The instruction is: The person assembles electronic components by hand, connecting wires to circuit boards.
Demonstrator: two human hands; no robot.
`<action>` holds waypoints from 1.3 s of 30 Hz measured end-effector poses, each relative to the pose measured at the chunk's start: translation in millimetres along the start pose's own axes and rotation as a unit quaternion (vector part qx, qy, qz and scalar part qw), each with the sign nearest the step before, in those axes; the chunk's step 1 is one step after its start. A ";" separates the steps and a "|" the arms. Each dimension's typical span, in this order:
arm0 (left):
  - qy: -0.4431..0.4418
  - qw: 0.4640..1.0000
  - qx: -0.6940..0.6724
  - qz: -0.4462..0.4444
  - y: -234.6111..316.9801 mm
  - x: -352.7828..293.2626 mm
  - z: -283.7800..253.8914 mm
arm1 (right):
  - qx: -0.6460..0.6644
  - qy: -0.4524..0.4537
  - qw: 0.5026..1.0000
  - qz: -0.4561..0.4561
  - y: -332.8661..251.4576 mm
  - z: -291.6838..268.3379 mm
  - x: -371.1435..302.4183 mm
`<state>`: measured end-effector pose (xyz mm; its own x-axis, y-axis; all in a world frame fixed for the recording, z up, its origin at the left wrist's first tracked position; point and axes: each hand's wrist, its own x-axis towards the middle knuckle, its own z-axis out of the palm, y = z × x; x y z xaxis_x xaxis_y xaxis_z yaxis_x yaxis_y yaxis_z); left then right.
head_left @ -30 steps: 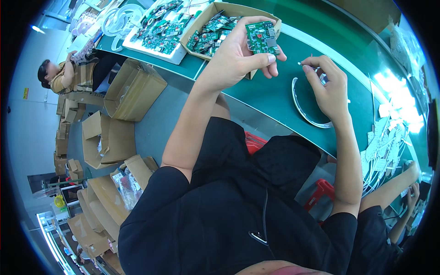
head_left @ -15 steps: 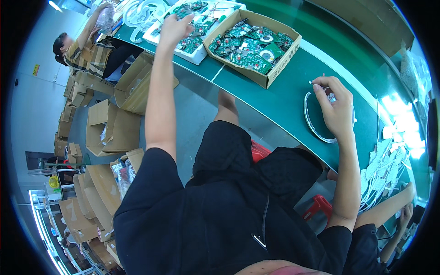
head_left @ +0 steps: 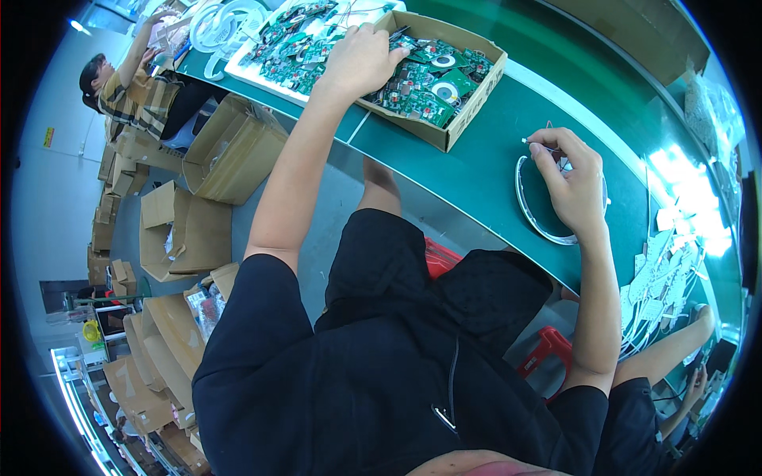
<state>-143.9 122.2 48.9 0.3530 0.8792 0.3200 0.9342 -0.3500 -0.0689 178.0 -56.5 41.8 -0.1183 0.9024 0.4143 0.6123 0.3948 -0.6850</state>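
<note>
My left hand (head_left: pixel 361 65) is over the near left edge of a cardboard box (head_left: pixel 476 107) of green circuit boards (head_left: pixel 429 79). Its thumb stands apart from the fingers, whose tips are partly hidden; nothing shows in its grasp. Left of the box, a white foam tray (head_left: pixel 248 73) holds more green boards (head_left: pixel 290 54). On the right, my right hand (head_left: pixel 573 178) pinches a thin wire with a small white connector (head_left: pixel 525 140) at its end. Below that hand a white ring-shaped part (head_left: pixel 530 213) lies on the green table, partly covered by the hand.
White strips with wires (head_left: pixel 655 289) are piled at the right, beside a co-worker's arm (head_left: pixel 671 349). White rings (head_left: pixel 226 28) lie at the far left, near another person (head_left: pixel 147 99). Open cardboard boxes (head_left: pixel 186 230) stand on the floor at left. Red stool parts (head_left: pixel 548 353) show below the table.
My left hand has moved right and nearer, from above the foam tray to the cardboard box's edge. My right hand keeps its pinch beside the ring. The whole view has shifted slightly.
</note>
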 end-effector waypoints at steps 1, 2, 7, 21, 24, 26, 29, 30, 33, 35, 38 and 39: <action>-0.003 1.000 0.005 -0.002 2.3 -1.6 0.3 | 0.000 0.002 1.000 0.003 -0.7 -0.1 -0.6; -0.005 1.000 0.006 0.001 3.1 -0.2 -0.6 | -0.006 -0.002 1.000 -0.004 -2.4 -0.6 -0.3; -0.030 0.997 -0.061 -0.043 6.3 5.5 -9.2 | -0.016 -0.006 1.000 -0.011 -6.3 -4.0 -1.6; -0.094 0.765 -0.635 0.041 118.4 -70.3 -77.8 | 0.032 0.082 0.996 -0.020 6.9 1.5 2.3; -0.149 0.721 -0.676 0.034 143.6 -80.5 -65.1 | 0.094 0.076 0.992 0.048 9.8 1.9 0.8; -0.093 0.702 -0.706 -0.012 156.7 -86.1 -53.5 | 0.097 0.078 0.991 0.048 10.7 1.3 1.2; -0.049 0.694 -0.717 -0.042 170.6 -80.7 -38.6 | 0.110 0.081 0.989 0.047 12.7 0.7 -0.5; -0.019 0.694 -0.718 -0.051 175.1 -79.3 -34.7 | 0.120 0.082 0.988 0.048 13.1 0.4 -1.3; 0.051 0.739 -0.671 -0.044 184.9 -76.5 -20.2 | 0.154 0.074 0.982 0.073 10.1 -0.8 -0.4; 0.090 0.762 -0.640 -0.031 188.2 -74.9 -4.9 | 0.177 0.081 0.978 0.073 10.7 1.9 -0.4; 0.163 0.819 -0.549 0.026 191.2 -74.6 8.2 | 0.203 0.079 0.973 0.081 8.6 0.4 -0.8; 0.168 0.819 -0.549 0.027 194.0 -76.3 7.8 | 0.168 0.062 0.981 0.069 8.0 -1.9 -0.4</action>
<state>10.8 -10.2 3.8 0.1859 0.7793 0.5985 0.2444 -0.6266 0.7400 184.4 -54.1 37.3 0.0564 0.9312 0.3600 0.3210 0.3245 -0.8897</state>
